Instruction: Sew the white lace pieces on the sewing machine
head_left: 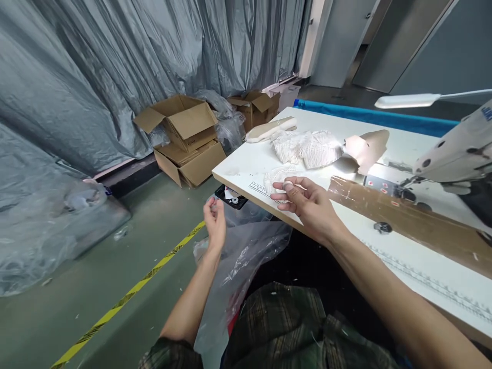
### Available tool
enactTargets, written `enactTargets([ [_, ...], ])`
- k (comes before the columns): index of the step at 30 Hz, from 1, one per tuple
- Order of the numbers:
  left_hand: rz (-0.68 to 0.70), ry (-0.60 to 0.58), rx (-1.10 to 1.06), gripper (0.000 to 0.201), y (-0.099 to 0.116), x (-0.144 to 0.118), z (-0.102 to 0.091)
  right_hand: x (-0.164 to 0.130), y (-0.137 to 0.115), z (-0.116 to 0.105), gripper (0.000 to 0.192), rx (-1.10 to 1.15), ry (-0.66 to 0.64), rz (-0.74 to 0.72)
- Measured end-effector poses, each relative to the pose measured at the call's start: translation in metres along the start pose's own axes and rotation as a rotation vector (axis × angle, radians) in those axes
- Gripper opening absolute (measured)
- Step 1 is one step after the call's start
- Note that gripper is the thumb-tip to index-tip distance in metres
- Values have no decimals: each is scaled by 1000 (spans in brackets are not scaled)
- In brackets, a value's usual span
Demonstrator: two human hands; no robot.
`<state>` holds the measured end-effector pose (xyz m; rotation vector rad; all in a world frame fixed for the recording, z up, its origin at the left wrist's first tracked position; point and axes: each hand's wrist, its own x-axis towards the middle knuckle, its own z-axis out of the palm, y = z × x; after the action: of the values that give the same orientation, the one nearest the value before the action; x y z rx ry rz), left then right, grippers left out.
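Observation:
My right hand (307, 205) is over the front left corner of the white sewing table (238, 166). Its thumb and fingers pinch a small white round piece (287, 185), too small to name surely. Below and behind those fingers lies a piece of white lace (274, 177), partly covered. My left hand (215, 219) hangs just off the table edge with its fingers curled in; whatever they hold is hidden. Beside it, under the tabletop, a black tray (240, 204) contains small white and metal parts. A small metal bobbin case (382, 227) rests on the table at the right.
A sewing machine (453, 148) with a lamp (407, 101) stands at the right. White lace fabric (307, 147), a rolled bundle (271, 129) and beige pieces (367, 148) lie farther back. Clear plastic (246, 256) hangs below the table edge. Cardboard boxes (188, 133) sit on the floor.

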<state>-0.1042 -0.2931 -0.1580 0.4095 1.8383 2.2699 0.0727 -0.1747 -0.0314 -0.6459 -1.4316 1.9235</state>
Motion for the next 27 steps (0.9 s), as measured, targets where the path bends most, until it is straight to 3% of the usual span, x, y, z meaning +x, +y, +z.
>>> enactTargets([
  [2, 152, -5, 65, 53, 18, -15, 4, 0, 3, 8, 46, 14, -55, -22],
  [3, 228, -91, 106, 49, 29, -22, 8, -1, 4, 13, 46, 6, -80, -30],
  [6, 324, -572, 194, 43, 60, -30, 20, 0, 4, 25, 42, -26, -145, -29],
  [8, 317, -763, 217, 38, 74, -22, 23, 3, 0, 29, 35, -14, -148, -34],
  [10, 329, -758, 206, 37, 81, -4, 20, 10, -5, 32, 23, 46, -83, -41],
  [12, 318, -651, 92, 38, 83, 16, 15, 18, -10, 32, 9, 147, 44, -18],
  [15, 107, -570, -236, 37, 84, 37, 13, 28, -10, 36, 8, 288, 181, 118],
  [18, -153, -562, -530, 30, 90, 38, 22, 31, -1, 44, 11, 360, 146, 270],
  [21, -218, -572, -652, 24, 101, 27, 33, 22, 5, 46, 8, 365, 44, 305],
  [24, -189, -786, -424, 22, 117, 13, 36, -8, -3, 28, 7, 246, -192, 245],
  [27, -24, -945, 138, 28, 134, 5, 15, -59, -25, -12, 22, -12, -436, 264],
])
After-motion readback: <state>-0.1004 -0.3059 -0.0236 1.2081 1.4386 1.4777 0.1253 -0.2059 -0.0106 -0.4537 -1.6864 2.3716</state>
